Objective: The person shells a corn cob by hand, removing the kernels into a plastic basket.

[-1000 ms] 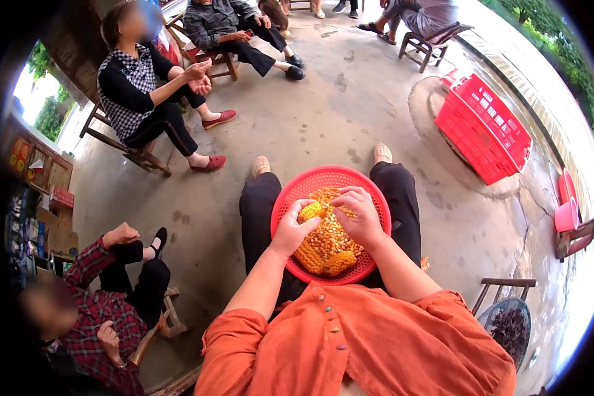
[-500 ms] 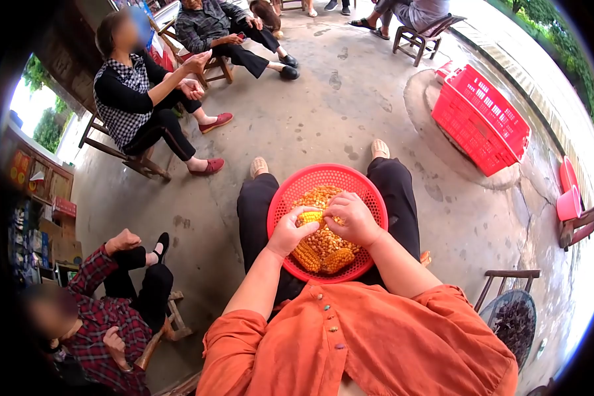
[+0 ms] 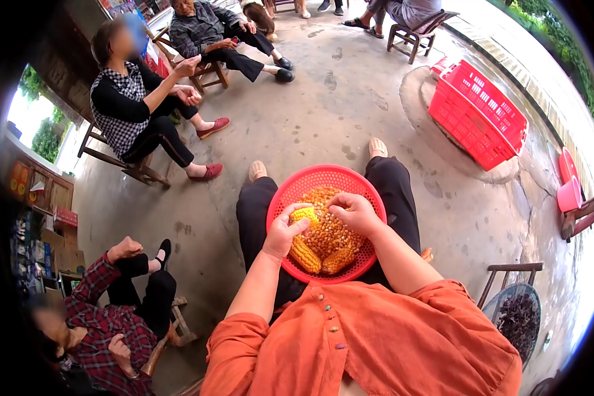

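Observation:
A red perforated basket [image 3: 371,198] rests on my lap between my knees, with loose corn kernels [image 3: 340,239] spread over its bottom. My left hand [image 3: 282,232] is closed around a yellow ear of corn [image 3: 304,215] above the basket's left side. To the right of that ear and apart from it, my right hand [image 3: 356,214] has its fingers pinched together; whatever is between them is hidden. Below my hands, two more corn cobs lie on the kernels: a long cob [image 3: 305,255] at the left and a shorter cob [image 3: 338,261] nearer my body.
Stacked red crates [image 3: 478,115] stand on the concrete floor at the right. A pink basin [image 3: 569,195] and a round tray of dark dried stuff [image 3: 518,320] are further right. Seated people are at the left: one in a checked vest [image 3: 119,109], another in plaid [image 3: 115,336].
My right hand has drawn away from the ear of corn, slightly to the right. My left hand has shifted a little left with the ear, showing more of it.

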The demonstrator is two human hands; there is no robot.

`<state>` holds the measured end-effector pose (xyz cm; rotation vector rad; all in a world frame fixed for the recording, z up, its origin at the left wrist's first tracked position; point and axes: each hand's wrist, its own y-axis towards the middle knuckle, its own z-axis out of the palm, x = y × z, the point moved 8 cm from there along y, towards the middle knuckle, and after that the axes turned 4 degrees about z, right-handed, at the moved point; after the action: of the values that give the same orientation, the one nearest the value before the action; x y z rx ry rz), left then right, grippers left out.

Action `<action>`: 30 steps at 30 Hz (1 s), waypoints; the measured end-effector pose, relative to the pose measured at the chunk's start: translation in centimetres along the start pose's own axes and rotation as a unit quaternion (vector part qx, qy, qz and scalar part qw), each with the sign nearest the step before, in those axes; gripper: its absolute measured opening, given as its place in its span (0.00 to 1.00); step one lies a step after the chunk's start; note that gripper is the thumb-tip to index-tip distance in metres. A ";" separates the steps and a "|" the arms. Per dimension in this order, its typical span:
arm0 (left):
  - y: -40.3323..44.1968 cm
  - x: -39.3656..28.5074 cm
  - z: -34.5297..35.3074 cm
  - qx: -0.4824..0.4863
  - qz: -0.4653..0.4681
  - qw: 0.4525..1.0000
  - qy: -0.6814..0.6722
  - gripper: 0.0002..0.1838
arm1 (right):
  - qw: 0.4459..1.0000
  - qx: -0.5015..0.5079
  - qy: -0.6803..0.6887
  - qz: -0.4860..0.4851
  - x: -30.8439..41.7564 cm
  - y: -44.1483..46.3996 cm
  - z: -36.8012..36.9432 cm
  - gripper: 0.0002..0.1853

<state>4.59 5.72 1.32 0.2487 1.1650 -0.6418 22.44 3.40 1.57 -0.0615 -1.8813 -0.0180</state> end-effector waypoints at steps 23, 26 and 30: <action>0.1 0.7 0.0 -0.011 0.003 0.998 0.055 0.15 | 0.970 -0.035 -0.115 -0.212 5.7 -1.9 0.4 0.05; 0.1 0.8 0.0 -0.010 -0.004 0.998 0.055 0.15 | 0.970 -0.034 -0.116 -0.211 5.6 -1.9 0.4 0.05; 0.3 1.3 0.0 -0.004 0.005 0.997 0.074 0.16 | 0.974 -0.047 -0.135 -0.177 4.4 -1.8 0.9 0.06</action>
<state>5.05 5.52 0.11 0.2993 1.3066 -0.6174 20.12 1.84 5.49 0.2175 -2.1411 -0.3583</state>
